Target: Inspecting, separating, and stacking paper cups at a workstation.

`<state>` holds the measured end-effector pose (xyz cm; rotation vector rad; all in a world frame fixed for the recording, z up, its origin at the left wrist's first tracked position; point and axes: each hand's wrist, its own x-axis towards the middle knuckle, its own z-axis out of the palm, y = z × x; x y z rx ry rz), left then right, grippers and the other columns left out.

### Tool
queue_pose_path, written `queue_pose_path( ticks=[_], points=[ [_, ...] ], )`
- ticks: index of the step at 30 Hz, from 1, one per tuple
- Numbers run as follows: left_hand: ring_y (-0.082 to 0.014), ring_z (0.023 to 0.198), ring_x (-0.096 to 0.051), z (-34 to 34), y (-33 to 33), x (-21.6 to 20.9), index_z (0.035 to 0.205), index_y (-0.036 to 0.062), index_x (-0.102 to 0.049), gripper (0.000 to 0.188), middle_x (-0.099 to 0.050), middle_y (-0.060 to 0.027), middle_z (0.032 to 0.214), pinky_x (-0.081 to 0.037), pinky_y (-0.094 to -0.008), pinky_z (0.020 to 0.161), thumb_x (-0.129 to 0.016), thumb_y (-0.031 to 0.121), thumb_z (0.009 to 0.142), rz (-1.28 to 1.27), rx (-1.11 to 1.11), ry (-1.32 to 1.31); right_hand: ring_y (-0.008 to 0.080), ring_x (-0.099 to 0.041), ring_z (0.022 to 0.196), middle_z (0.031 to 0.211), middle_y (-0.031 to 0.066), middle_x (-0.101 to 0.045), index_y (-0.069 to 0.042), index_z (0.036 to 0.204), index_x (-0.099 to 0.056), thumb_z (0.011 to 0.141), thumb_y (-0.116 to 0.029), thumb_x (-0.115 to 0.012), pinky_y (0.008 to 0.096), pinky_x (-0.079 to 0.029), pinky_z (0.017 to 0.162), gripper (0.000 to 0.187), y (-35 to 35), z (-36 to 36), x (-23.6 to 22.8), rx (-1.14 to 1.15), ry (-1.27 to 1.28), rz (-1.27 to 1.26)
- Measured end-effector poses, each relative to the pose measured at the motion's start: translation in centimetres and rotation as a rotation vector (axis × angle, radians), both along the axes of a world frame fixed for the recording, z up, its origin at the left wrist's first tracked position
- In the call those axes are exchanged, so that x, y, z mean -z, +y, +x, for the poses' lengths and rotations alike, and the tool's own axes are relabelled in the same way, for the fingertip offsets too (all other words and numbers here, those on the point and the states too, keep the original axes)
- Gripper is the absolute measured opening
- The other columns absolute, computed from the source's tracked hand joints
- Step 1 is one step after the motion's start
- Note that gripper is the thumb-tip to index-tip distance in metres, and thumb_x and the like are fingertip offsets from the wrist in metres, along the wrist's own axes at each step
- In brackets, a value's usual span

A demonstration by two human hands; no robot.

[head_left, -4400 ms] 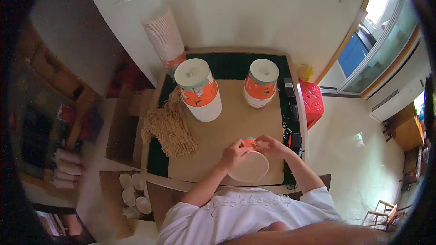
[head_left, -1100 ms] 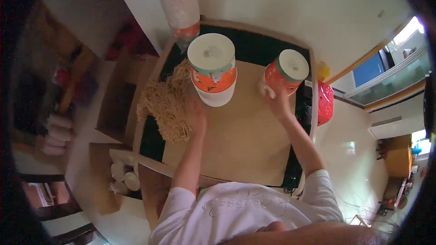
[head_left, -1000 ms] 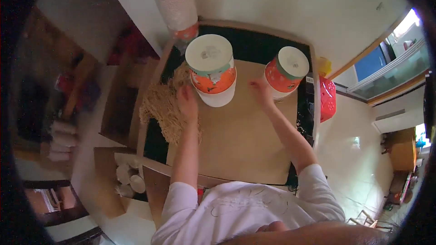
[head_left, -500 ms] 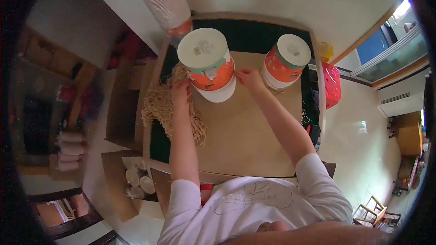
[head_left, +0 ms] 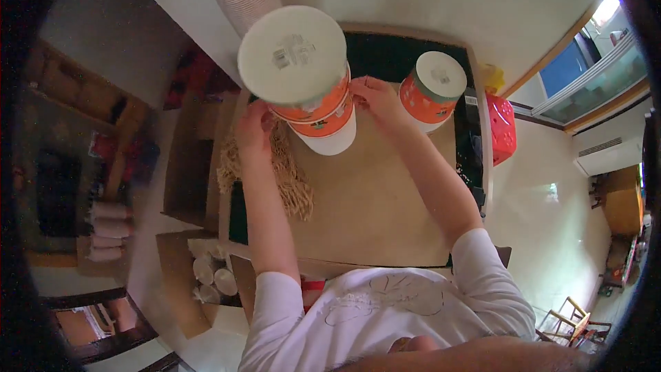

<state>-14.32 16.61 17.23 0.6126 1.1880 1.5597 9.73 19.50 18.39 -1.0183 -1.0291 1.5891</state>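
Both hands hold an upside-down paper bucket (head_left: 292,55), orange and white with a pale base, at its sides. My left hand (head_left: 255,127) has its fingers curled against the bucket's left side. On the other side, my right hand (head_left: 377,100) pinches near its lower edge. Below it stands another upturned bucket (head_left: 332,139), whose orange band and white rim show; the upper one partly covers it. A heap of tan shredded paper or string (head_left: 292,186) lies beside my left forearm. To the right of my right hand stands a smaller-looking upturned orange bucket (head_left: 437,86).
The brown board (head_left: 372,213) lies on a dark green tabletop. Behind the held bucket leans a tall stack of white nested cups (head_left: 244,0). A red plastic basket (head_left: 501,129) stands beyond the table's right edge. An open carton (head_left: 182,275) with white round items sits at lower left.
Both hands have raised the upper bucket, up and slightly left, exposing the orange band of the bucket beneath. The bucket on the right has stayed in place.
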Motion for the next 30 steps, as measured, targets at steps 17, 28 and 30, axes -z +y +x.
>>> queue_pose_path(
  ticks=[17,28,30],
  points=[
    [-0.0106,0.066,-0.054,-4.3,-13.8,27.8,0.088,0.0026,-0.061,0.017,-0.059,-0.0037,0.072,-0.043,-0.024,0.058,-0.06,0.017,0.078,-0.307,-0.042,0.536,0.0177,-0.053,0.074,0.081,0.0066,-0.052,-0.003,0.078,-0.052,0.066,0.004,-0.057,0.0267,-0.044,0.064,0.015,-21.9,12.2,11.4,-0.129,-0.613,0.399],
    [-0.0227,0.068,-0.058,4.5,-11.1,22.7,0.077,0.0019,-0.059,0.017,-0.059,-0.0116,0.07,-0.044,-0.0343,0.059,-0.061,0.017,0.07,-0.513,0.173,1.236,0.0241,-0.055,0.079,0.089,0.0106,-0.052,-0.004,0.084,-0.055,0.065,0.008,-0.053,0.0272,-0.046,0.063,0.024,-24.0,12.8,12.9,-0.133,-0.639,0.162],
    [-0.0219,0.063,-0.057,4.9,-10.7,23.3,0.07,0.0028,-0.058,0.012,-0.059,-0.0099,0.068,-0.044,-0.0346,0.057,-0.061,0.015,0.069,-0.409,0.134,1.315,0.0236,-0.055,0.079,0.09,0.0104,-0.053,-0.005,0.085,-0.056,0.066,0.008,-0.052,0.027,-0.046,0.064,0.023,-24.3,12.8,12.9,-0.006,-0.808,0.496]
  ],
)
